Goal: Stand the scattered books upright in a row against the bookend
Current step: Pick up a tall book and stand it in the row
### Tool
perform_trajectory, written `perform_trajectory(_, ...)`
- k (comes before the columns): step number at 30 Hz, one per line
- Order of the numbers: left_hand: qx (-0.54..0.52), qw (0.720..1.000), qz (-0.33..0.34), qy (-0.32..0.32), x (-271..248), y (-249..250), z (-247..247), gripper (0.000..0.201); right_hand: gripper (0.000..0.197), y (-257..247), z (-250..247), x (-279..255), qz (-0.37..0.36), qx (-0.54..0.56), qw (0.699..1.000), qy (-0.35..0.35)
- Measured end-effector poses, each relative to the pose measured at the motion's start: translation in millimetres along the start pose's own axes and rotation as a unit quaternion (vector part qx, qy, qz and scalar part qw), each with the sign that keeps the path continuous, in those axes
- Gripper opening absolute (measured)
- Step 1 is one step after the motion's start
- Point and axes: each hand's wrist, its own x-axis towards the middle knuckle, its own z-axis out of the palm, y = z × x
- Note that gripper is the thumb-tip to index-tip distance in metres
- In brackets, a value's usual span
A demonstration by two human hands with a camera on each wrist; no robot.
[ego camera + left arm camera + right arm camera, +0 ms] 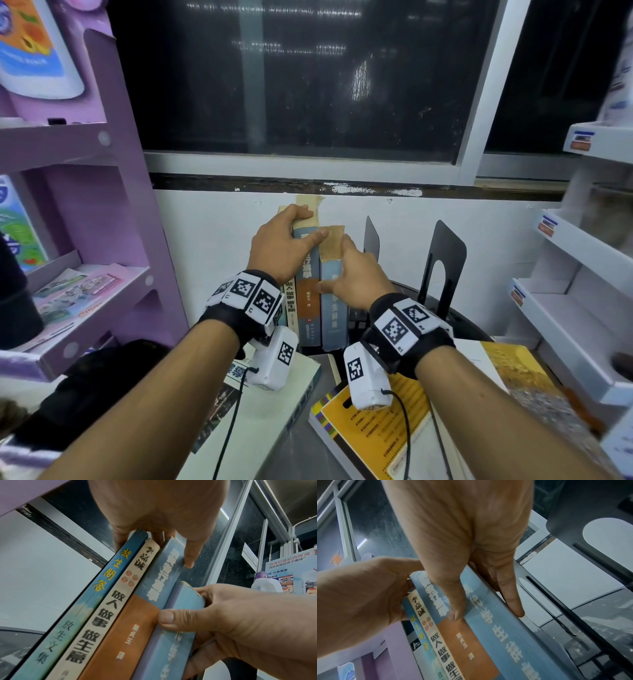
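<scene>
Several books stand upright in a row by the wall: a thin blue one (96, 588), a cream one (291, 305), a blue-and-orange one (308, 308) and a light blue one (334, 308) at the right end. My left hand (291, 236) grips the tops of the row, fingers curled over the far side and thumb on the blue-and-orange spine (133, 628). My right hand (352, 274) pinches the light blue book (496, 622), thumb on the spine, fingers flat along its right cover. A black bookend (371, 236) stands just right of it; whether they touch is unclear.
A second, larger black bookend (445, 253) stands further right. Flat on the table lie a white book (277, 404), a yellow book (376, 431) and a large gold-covered book (513, 373). A purple shelf unit (102, 212) is on the left, white shelves (565, 308) on the right.
</scene>
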Motion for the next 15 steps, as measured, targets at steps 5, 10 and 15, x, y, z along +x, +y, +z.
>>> perform_trajectory(5,0.002,1.0,0.005,0.001,0.6,-1.7,1.4,0.037,0.092,1.0,3.6,6.7,-0.004,-0.004,1.0,0.013)
perform_trajectory(10,0.002,1.0,0.005,0.003,1.1,-2.6,1.6,0.037,0.091,3.7,4.6,10.2,-0.011,-0.002,1.0,0.015)
perform_trajectory(15,0.001,1.0,0.006,-0.001,-0.1,-1.9,1.3,0.037,0.093,3.5,2.0,10.4,-0.015,-0.004,1.0,0.011)
